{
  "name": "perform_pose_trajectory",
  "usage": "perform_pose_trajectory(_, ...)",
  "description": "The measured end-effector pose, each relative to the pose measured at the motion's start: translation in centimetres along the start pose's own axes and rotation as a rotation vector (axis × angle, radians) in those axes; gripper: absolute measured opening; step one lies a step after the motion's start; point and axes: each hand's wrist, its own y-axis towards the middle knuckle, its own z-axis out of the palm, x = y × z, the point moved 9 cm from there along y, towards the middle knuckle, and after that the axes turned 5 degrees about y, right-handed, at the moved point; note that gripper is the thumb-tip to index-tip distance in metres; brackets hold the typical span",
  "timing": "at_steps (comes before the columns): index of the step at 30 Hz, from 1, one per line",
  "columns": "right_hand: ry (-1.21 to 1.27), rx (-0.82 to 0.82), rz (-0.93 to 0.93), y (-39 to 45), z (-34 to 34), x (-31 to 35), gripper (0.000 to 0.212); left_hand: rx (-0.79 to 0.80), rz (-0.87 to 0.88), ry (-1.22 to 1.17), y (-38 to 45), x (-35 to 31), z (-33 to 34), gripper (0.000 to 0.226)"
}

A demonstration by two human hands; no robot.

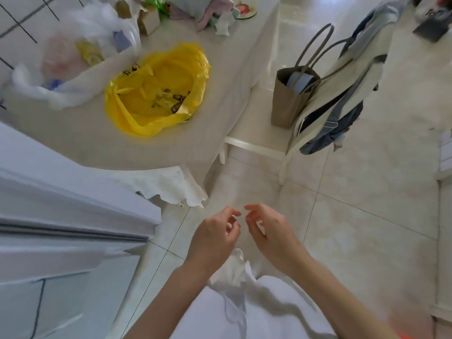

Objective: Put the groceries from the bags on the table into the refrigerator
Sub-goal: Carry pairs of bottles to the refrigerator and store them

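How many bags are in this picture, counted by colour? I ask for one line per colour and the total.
Yellow plastic bag on the table: 1
White plastic bag on the table: 1
Brown paper bag on the floor: 1
Total: 3

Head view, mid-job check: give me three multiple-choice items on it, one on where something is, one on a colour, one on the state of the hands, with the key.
1. Where is the brown paper bag with long handles?
A. on the table
B. on the white chair beside the table
C. inside the refrigerator

2. What colour is the open crumpled plastic bag nearest the table's front edge?
A. yellow
B. blue
C. black

3. What do the left hand and right hand hold?
A. a bottle
B. the bag's handles
C. nothing

Key: 1 B, it stands on the chair seat; 2 A, it is bright yellow; 3 C, fingers hang loosely curled and empty.
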Motion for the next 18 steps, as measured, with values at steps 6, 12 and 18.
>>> perform_pose_trajectory(6,-0.049,0.076,-0.046,9.0,-1.6,0.1,0.026,-0.062,-0.061,-0.02,7.5,-0.1,-2.6,0.021)
perform_pose_trajectory(12,-0.138,0.198,-0.093,17.5,-3.2,-1.0,0.026,-0.144,-0.207,-0.056,14.0,1.2,-4.5,0.021)
perform_pose_trajectory(18,-0.225,0.4,-0.275,26.9,-5.2,1.0,0.031,-0.316,-0.383,-0.086,19.7,1.7,-7.5,0.019)
